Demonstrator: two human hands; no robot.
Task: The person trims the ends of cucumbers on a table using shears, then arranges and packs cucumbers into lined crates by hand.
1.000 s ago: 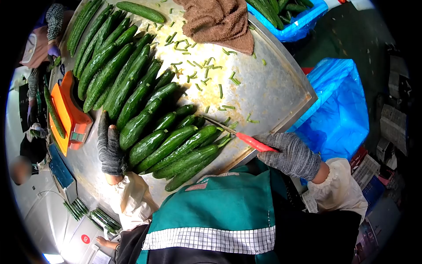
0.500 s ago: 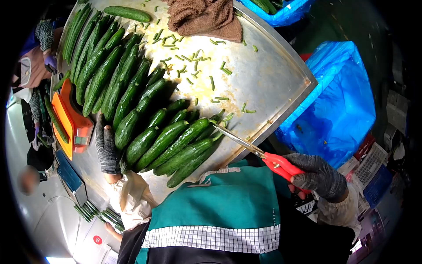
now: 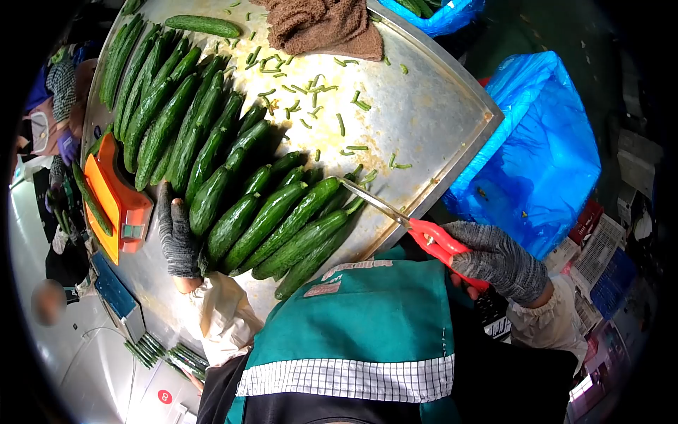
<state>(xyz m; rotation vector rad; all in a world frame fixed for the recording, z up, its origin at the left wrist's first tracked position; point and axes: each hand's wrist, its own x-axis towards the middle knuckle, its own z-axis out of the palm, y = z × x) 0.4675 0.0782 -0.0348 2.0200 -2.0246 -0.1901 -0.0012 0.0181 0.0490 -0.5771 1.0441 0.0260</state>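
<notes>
Right hand (image 3: 498, 261): grip clamped on red-handled scissors (image 3: 439, 242). Left hand (image 3: 176, 240): grip apart, against cucumbers (image 3: 286, 213). Orange scale (image 3: 132, 205), brown towel (image 3: 325, 30), green trimmings (image 3: 341, 125) occupy bench (image 3: 431, 120).

Vegetable-processing workroom, metal table (image 3: 431, 106) with rows of cucumbers (image 3: 268, 227), orange scale (image 3: 135, 210), blue plastic bag (image 3: 530, 162)

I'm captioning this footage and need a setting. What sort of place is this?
Probably a produce packing or preparation room: rows of cucumbers cover much of a metal table, short green stem pieces are scattered there, and what looks like an orange scale stands beside them.
</notes>
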